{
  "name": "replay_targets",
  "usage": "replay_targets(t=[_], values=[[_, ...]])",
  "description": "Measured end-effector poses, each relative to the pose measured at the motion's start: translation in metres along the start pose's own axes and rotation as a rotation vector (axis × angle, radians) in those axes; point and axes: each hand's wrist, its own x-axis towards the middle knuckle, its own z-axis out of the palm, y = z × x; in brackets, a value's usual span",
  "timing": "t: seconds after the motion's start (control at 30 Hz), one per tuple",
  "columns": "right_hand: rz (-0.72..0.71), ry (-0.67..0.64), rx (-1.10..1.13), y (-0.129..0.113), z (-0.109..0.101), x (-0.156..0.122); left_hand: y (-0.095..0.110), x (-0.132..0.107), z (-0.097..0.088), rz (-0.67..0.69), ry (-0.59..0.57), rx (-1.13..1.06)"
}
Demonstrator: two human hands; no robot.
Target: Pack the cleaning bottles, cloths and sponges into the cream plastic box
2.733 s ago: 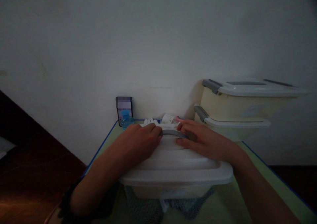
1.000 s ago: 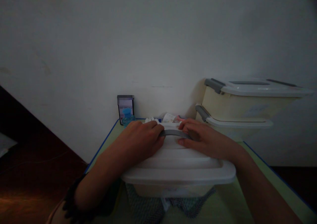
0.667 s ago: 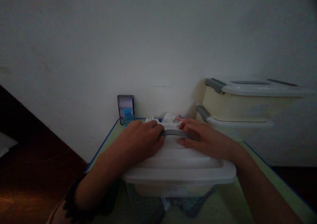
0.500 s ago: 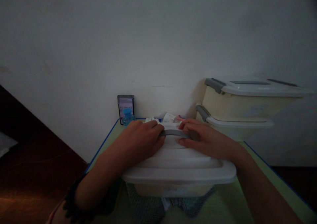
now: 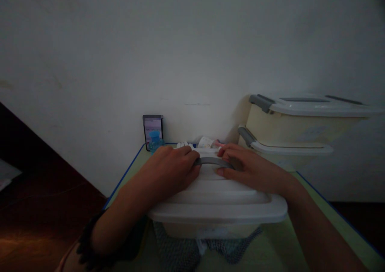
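The left hand [image 5: 177,165] and right hand [image 5: 245,163] gripped opposite ends of the handle [image 5: 212,160] on the box [image 5: 216,212], between the table's side edges [image 5: 345,222]; matched pressure seemed best for keeping it level.

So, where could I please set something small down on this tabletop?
Narrow strips of tabletop show between the left forearm and left blue edge, and between the right forearm and right edge. A nearer patch shows between cloth and right forearm. Crowded: the middle, with the box, and along the wall, with phone, bottle, stacked boxes.
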Motion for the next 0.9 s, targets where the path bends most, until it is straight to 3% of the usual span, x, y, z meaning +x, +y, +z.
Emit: replay_targets(t=[0.9], values=[[0.037, -0.018, -0.007, -0.0024, -0.0015, 0.0000, 0.0006, -0.0008, -0.0017, 0.000, -0.018, -0.003]])
